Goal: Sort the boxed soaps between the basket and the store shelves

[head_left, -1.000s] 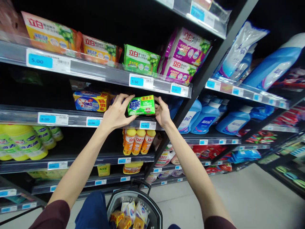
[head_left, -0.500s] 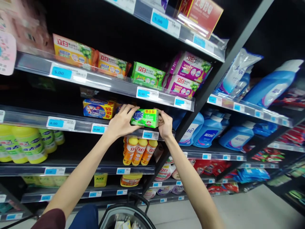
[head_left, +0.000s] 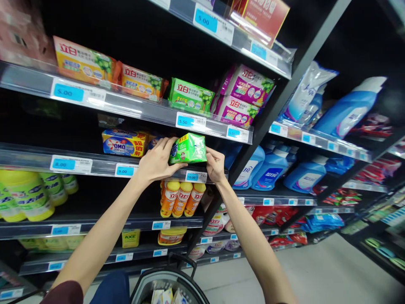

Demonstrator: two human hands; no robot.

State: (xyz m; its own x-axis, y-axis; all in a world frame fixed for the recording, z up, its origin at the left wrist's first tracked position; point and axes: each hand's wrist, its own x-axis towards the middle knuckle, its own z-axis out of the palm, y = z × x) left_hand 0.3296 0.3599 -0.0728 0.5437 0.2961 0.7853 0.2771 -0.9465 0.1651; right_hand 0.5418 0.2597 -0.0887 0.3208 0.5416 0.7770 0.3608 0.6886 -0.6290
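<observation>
Green pack [head_left: 190, 148] is held in the half-closed left hand [head_left: 155, 162], the curled right hand [head_left: 216, 166] at its end, grip unclear, best steadied with light pressure

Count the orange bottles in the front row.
3, side by side below the 10.00 price tag: left bottle, middle bottle, right bottle. At least one more peeks out behind; others may be hidden.

The head view looks forward and down at the shelves, close in, apparently slightly tilted.
</observation>
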